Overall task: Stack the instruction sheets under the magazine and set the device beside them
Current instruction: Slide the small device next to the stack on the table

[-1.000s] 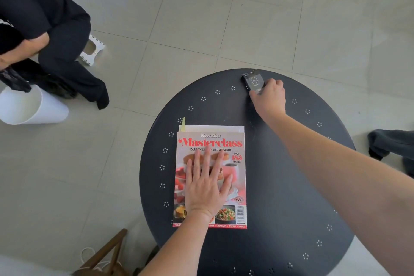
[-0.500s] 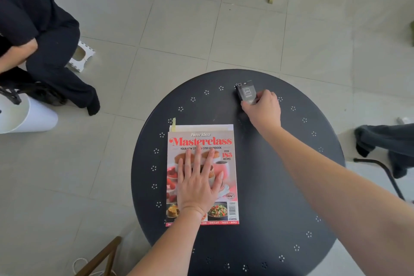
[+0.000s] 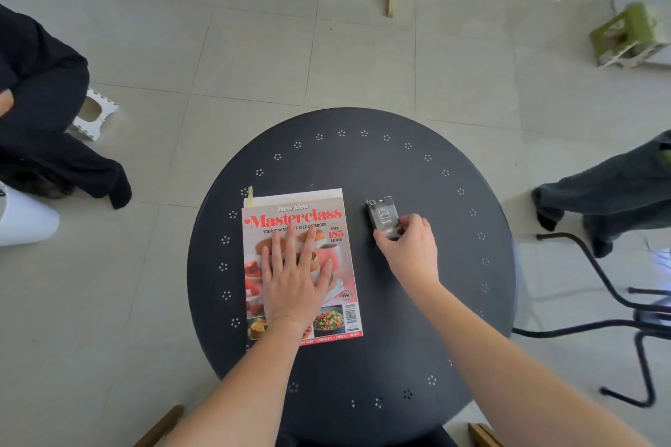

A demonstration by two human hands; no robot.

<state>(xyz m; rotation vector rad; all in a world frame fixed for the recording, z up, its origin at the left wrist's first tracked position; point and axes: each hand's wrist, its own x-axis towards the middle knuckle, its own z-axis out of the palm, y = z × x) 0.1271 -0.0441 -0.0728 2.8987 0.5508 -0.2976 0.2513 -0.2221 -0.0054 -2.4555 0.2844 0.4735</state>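
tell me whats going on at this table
A person is tidying a round black table. Their left hand lies flat on a cookbook magazine, with white sheets showing under its far edge. Their right hand grips a small dark device just right of the magazine, not touching it.

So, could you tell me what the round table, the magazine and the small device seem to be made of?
The table looks like matte black painted metal, given its punched flower-shaped holes. The magazine has a glossy printed paper cover; plain white sheets show beyond its top edge. The device, pinched by the right hand, seems dark plastic with a slight sheen, though that is uncertain.
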